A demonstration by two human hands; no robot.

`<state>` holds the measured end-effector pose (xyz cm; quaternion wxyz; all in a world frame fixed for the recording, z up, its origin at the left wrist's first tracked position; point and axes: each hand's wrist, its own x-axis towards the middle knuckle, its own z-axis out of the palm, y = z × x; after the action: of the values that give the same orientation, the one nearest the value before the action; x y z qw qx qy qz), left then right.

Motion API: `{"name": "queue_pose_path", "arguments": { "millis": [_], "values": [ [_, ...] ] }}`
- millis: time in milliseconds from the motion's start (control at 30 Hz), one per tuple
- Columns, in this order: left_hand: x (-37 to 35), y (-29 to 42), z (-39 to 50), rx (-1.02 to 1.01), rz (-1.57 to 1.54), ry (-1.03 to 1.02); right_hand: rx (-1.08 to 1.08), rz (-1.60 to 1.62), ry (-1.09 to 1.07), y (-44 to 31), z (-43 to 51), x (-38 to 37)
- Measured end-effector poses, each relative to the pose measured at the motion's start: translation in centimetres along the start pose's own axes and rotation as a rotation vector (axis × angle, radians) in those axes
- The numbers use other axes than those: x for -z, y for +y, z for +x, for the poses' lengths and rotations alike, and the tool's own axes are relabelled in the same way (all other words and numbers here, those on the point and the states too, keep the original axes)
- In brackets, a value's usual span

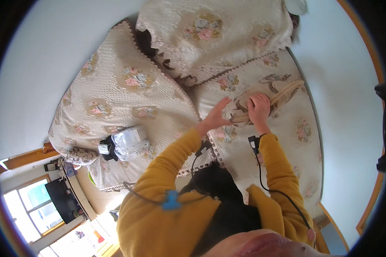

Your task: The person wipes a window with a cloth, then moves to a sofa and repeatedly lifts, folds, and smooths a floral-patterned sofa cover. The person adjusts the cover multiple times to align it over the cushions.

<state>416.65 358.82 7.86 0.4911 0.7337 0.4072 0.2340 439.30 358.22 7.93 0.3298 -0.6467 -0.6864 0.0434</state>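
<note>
A beige fabric piece with a brown leaf-like pattern (pixel 241 117) lies bunched on the floral quilted sofa cover (pixel 276 135). Resting on it is my right hand (pixel 260 107), fingers curled over the cloth; how firmly they grip is hidden. My left hand (pixel 217 116) is at the cloth's left edge, thumb and fingers spread apart, nothing seen between them. From under the right hand a long, narrow fold of the cloth (pixel 288 91) stretches towards the sofa's outer edge. Small black devices with cables hang at both wrists.
A clear plastic bag (pixel 132 143) and a black item with a white label (pixel 106 148) lie on the left sofa section. A patterned cushion (pixel 81 156) sits at its far end. Another cover (pixel 212 35) drapes the corner section. A pale wall borders the right side.
</note>
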Motion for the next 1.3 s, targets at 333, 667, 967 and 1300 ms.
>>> {"name": "queue_pose_path", "arguments": {
  "millis": [333,667,967,1300],
  "values": [
    [26.7,0.1,18.2,-0.083,1.206,0.493,-0.005,0.044,-0.077,-3.4,3.6,-3.8],
    [32.8,-1.3,26.7,0.239,1.279,0.677,-0.147,0.086,-0.138,-5.0,10.7,-8.1],
    [35.6,-2.6,32.6,-0.176,1.314,0.72,0.516,-0.027,-0.501,-1.3,14.4,-13.6],
    [35.7,-1.9,32.8,-0.167,1.355,0.684,0.456,-0.252,-0.607,-0.3,18.6,-17.5]
  ]
}}
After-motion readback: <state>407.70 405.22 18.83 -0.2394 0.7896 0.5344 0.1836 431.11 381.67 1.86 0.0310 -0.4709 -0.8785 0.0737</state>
